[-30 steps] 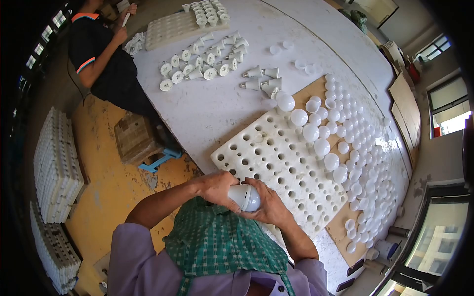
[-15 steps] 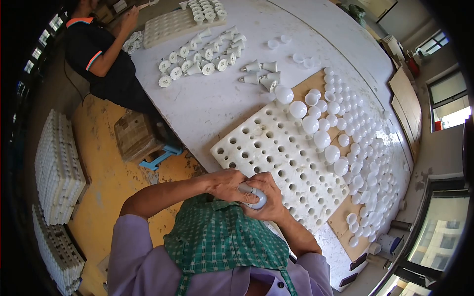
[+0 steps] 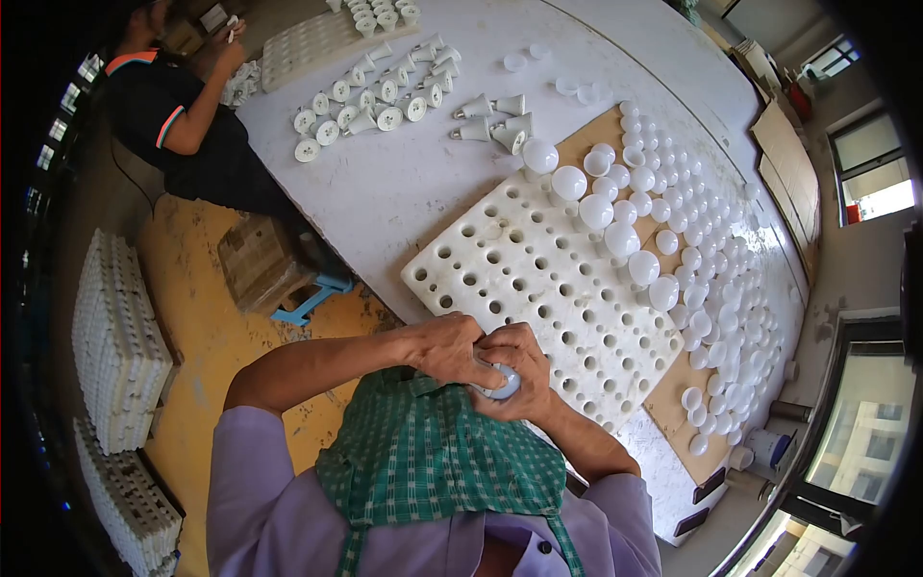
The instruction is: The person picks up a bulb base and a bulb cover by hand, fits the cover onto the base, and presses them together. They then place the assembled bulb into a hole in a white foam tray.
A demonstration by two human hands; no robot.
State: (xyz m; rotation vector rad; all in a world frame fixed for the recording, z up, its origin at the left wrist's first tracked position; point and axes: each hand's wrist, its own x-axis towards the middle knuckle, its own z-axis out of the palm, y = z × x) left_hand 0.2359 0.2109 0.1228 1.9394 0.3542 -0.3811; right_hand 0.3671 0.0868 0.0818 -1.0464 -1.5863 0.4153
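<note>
In front of my apron, both hands are closed around one light bulb [image 3: 504, 383], its rounded white dome facing toward me. My left hand [image 3: 450, 352] grips it from the left, and my right hand [image 3: 519, 373] wraps it from the right; most of the bulb's body is hidden by the fingers. Just beyond them lies a white foam tray [image 3: 524, 258] full of round holes. Finished-looking bulbs with round domes [image 3: 620, 239] stand in a row along the tray's far right side.
Many loose white domes [image 3: 716, 317] cover a brown cardboard sheet [image 3: 673, 404] on the right. Several white bulb bases [image 3: 389, 117] lie farther back on the table [image 3: 346, 212]. A co-worker [image 3: 183, 125] stands at the far left. Stacked trays [image 3: 120, 341] and a carton [image 3: 255, 262] are left of me.
Both hands stay closed on the bulb, with a slight shift in their grip; less of its body shows now. The view has tilted a little, and the co-worker's hands have shifted.
</note>
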